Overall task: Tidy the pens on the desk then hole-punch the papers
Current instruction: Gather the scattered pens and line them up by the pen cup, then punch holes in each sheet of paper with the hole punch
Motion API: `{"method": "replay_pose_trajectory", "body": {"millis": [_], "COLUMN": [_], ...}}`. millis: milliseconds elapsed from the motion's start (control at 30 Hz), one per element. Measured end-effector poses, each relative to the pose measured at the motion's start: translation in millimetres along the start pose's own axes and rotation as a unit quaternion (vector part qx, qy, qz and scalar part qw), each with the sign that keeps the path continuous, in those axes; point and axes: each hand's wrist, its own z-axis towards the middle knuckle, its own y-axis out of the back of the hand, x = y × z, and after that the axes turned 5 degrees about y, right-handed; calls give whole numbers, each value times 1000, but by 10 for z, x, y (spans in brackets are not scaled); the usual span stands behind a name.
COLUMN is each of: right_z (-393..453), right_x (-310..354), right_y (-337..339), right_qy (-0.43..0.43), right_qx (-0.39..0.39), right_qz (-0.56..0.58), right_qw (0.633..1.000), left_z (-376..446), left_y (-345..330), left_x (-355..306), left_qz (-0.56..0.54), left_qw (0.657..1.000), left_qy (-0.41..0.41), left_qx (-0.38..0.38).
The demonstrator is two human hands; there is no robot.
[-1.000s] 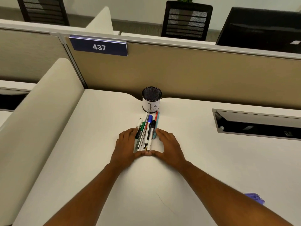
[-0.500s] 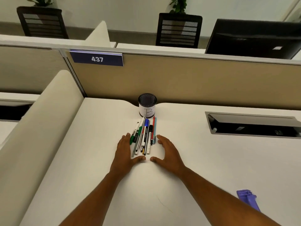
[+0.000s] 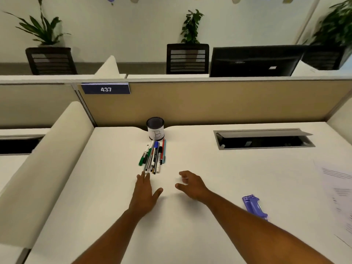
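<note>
Two hands were over the table (image 3: pixel 190 235), neither holding anything. Left hand (image 3: pixel 145 195) lay flat, fingers straight and pointing forward, fingertips (image 3: pixel 143 175) at or just touching the near end of the pens (image 3: pixel 153 157); can't tell if there was real contact. Right hand (image 3: pixel 191 184) sat off to the right of the bundle, fingers loosely curled, thumb out, nothing in it.

Pens were lying in one tight bundle, roughly parallel, long axis running from the person toward the cup (image 3: pixel 155 128). Far tips ended just short of the cup base. Near ends were uneven, one clear-barrelled pen sticking out closest to the left hand. Reads like they were squared up side to side so they could be grabbed as one bunch; the ragged near end was probably why the left hand was there.

Cup stood upright against the partition (image 3: pixel 209 103), marked "B", looked empty from this angle. Placement right at the pen tips makes it the obvious drop target.

Hole punch (image 3: pixel 254 205), purple, lay on the table well to the right, near the right forearm, untouched. Papers (image 3: pixel 337 191) were further right at the frame edge, blurred, text unreadable.

Judgement: pen tidying was mid-way, pens grouped but not in the cup. Punching not started. Next move likely needs a full wrap around the bundle; risk is thin pens rolling out of the stack.
</note>
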Motion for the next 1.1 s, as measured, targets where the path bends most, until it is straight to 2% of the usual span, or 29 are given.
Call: {"method": "replay_pose_trajectory", "body": {"millis": [100,367,567,733,900,1000,1100], "right_z": [-297,-866,-1273,-1643,-2041,-2234,-2401], "right_x": [-82,-396,-912,-1505,-2085,-2382,-2618], "right_y": [145,690,1334,1983,2546,2802,2979], "right_qy": [19,76,87,67,57,46,24], "right_qx": [-5,-90,-164,-209,-251,-248,-274], "right_qz": [-23,-29,-30,-47,-90,-135,-198], "right_qw": [1000,993,982,974,962,958,941], "left_z": [-194,-626,-776,-989,-1231,-1341,-1430], "left_y": [-122,-504,-883,-1354,-1826,-2131,-2401], "left_x": [-198,-898,-1718,-2436,-3013,-3269,-3446], "left_qz": [13,15,0,-5,-61,-18,-3], "left_qw": [999,997,995,992,987,985,981], "left_qy": [-29,-67,-100,-118,-136,-162,-181], "left_qx": [9,31,24,37,67,51,66]}}
